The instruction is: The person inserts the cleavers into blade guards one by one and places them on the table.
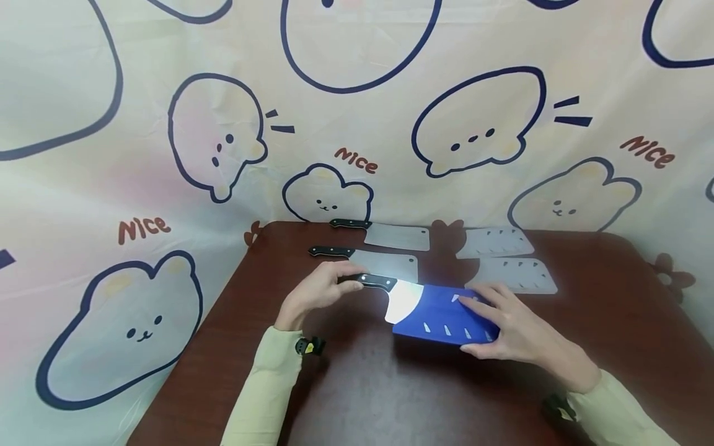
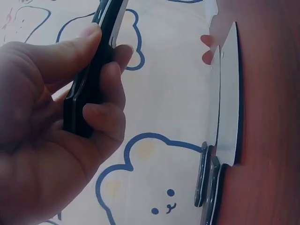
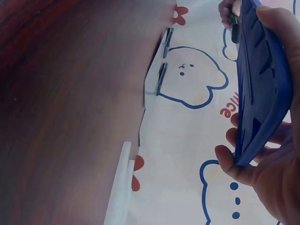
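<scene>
Between both hands a cleaver [image 1: 404, 300] is held up over the table, tilted, with a blue blade cover [image 1: 446, 316] over most of its blade. My left hand [image 1: 326, 286] grips the black handle [image 2: 89, 89], fingers curled round it. With thumb and fingers spread across the cover, my right hand [image 1: 510, 325] holds it by its long edges. A strip of bare shiny blade shows between handle and cover. In the right wrist view the blue cover [image 3: 265, 79] stands edge-on between thumb and fingers.
Behind the hands two more cleavers [image 1: 397, 236] lie on the brown table [image 1: 362, 396], black handles to the left. Right of them lie two whitish blade covers [image 1: 493, 241] with small slots. A cloth with cartoon drawings [image 1: 390, 124] hangs behind the table's far edge.
</scene>
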`<action>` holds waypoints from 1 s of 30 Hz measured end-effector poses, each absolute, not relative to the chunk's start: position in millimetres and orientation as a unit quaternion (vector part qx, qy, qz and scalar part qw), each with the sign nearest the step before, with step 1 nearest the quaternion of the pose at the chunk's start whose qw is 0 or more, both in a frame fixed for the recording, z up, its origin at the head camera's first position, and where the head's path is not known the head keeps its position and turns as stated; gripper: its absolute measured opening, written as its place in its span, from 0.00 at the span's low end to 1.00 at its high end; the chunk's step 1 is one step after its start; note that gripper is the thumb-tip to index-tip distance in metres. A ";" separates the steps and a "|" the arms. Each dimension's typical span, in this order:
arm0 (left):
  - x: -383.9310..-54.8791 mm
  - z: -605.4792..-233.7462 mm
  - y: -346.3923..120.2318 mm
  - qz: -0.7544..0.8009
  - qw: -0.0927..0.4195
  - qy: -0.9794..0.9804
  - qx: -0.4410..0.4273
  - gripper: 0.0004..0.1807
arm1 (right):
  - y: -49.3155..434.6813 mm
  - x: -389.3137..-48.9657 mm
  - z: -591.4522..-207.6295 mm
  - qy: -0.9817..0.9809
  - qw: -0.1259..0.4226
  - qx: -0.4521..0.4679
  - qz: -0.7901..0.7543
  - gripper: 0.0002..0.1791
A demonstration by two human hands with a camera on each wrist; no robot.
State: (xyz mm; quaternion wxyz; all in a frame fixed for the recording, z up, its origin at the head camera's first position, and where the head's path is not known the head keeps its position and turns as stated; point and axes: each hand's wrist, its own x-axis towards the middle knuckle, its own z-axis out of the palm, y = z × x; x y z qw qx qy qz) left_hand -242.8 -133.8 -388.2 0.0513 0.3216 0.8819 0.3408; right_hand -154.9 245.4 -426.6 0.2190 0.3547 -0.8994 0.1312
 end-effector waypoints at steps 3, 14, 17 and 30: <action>-240.4 -389.4 -127.8 0.339 0.058 0.883 0.320 0.16 | 243.1 -156.3 -427.3 -0.902 0.215 0.353 0.128 0.47; -235.2 -389.6 -115.2 0.337 0.047 0.887 0.312 0.17 | 241.9 -157.5 -428.5 -0.903 0.219 0.347 0.130 0.46; -233.7 -391.2 -113.4 0.335 0.048 0.890 0.306 0.15 | 242.3 -157.6 -429.5 -0.901 0.220 0.350 0.131 0.46; -236.1 -395.3 -113.8 0.346 0.052 0.887 0.301 0.12 | 240.1 -156.7 -434.4 -0.914 0.189 0.325 0.152 0.46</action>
